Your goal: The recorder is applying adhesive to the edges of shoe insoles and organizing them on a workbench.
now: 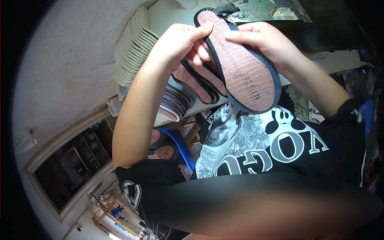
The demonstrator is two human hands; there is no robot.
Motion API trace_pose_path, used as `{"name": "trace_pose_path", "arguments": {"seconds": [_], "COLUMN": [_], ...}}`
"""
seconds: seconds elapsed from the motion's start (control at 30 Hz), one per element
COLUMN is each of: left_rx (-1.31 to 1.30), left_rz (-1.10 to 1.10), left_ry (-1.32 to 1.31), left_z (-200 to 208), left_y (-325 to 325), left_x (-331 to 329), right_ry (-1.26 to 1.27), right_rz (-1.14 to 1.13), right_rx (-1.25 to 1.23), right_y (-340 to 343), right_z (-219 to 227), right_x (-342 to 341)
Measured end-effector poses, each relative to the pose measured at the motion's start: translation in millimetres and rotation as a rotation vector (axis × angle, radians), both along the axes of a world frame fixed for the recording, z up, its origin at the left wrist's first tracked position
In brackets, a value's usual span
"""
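Centrally, an elongated, pink, grid-lined shoe sole with a dark rim (245,68) is held obliquely between both hands near its narrower end. The left hand (185,43) pinches the left edge, thumb on the face; the right hand (262,42) grips the opposite edge. The broad end overlaps a black printed T-shirt (276,140). Pale tabletop (167,15) separates the left hand from nested cream curved pieces (136,46).
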State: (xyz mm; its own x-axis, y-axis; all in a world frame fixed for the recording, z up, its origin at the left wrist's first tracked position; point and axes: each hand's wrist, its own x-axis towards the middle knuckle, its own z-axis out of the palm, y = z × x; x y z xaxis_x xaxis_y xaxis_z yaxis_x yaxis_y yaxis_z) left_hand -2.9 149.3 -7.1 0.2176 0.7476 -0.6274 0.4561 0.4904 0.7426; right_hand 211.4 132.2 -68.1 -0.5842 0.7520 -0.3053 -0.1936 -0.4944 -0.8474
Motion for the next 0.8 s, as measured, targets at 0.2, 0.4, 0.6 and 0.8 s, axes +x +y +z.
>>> {"name": "trace_pose_path", "arguments": {"seconds": [0.2,0.4,0.6,0.8], "left_rx": [-0.009,0.115,0.397,0.264], "left_rz": [0.045,-0.02,0.044,0.128], "left_ry": [-0.053,0.036,0.122,-0.32], "left_z": [-2,0,-18,-34], "left_y": [5,25,37,15], "left_x": [-9,-6,-11,-17], "right_ry": [-0.067,-0.068,0.024,0.096], "right_rz": [0.264,0.029,-0.151,-0.168], "right_rx": [-0.013,-0.042,-0.045,-0.04], "right_y": [-23,-41,-29,-15], "right_z": [22,16,4,-3], "right_x": [41,38,14,-10]}}
